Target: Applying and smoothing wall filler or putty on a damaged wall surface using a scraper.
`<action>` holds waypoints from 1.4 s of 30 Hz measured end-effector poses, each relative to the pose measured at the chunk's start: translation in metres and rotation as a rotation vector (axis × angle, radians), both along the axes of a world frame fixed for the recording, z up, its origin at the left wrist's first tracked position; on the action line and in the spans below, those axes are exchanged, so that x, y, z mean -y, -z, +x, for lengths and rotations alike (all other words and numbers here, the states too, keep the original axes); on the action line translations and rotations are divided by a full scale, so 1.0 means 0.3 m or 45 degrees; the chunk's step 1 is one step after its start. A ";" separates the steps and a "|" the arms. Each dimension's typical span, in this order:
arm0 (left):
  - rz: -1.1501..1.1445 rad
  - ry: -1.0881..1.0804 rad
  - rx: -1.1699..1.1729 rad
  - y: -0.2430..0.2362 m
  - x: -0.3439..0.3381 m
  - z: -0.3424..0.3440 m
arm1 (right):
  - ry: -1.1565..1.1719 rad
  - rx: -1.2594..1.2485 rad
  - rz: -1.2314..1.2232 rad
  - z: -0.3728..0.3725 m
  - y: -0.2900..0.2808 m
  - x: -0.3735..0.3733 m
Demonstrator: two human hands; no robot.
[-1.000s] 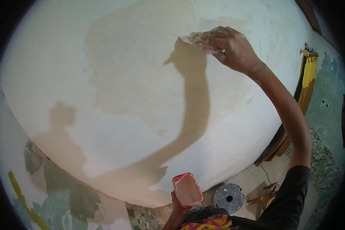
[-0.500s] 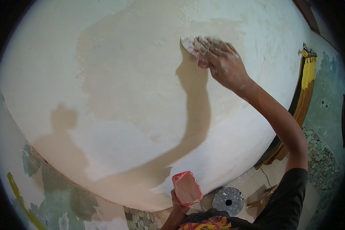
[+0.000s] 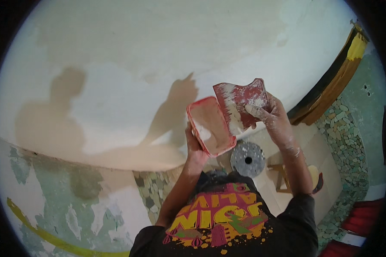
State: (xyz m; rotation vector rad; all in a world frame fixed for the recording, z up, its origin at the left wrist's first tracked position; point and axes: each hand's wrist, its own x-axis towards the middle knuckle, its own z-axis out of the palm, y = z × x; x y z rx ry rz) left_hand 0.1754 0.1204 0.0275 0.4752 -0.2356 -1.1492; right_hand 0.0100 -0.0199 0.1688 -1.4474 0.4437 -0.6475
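My left hand [image 3: 195, 145] grips a red rectangular tub [image 3: 189, 112] from its left side and below. Inside the tub lies smooth beige-white putty [image 3: 210, 126]. Pinched in my right hand [image 3: 276, 120], thumb on top, is a flat reddish putty spreader [image 3: 248, 96] smeared with white putty. The spreader's left edge is at the tub's right rim; whether they touch I cannot tell. Beyond both hands stretches a pale wall [image 3: 158, 38] with a darker, damp-looking coated area in its upper part.
A speckled grey disc [image 3: 248, 155] with a central hole lies below, beside a small wooden stool [image 3: 279, 177] on the tiled floor. Green pebble-like stone cladding [image 3: 341, 141] runs along the right. A wood-framed opening [image 3: 330, 92] with yellow cloth borders the wall. Peeling green paint [image 3: 64, 188] shows at lower left.
My right hand has come down from the wall with the spreader to the tub's side. My left hand has raised the tub slightly. The view has tilted downward, showing my shirt.
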 end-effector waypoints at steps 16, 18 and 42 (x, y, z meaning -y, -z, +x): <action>0.150 -0.106 0.041 0.113 0.000 -0.060 | 0.344 -0.657 -0.836 0.072 0.202 -0.273; 0.167 -0.193 0.052 0.142 0.014 -0.057 | 0.246 -0.601 -0.769 0.098 0.242 -0.266; 0.039 0.089 -0.204 -0.007 0.089 -0.048 | 0.150 0.559 0.747 0.071 0.228 -0.031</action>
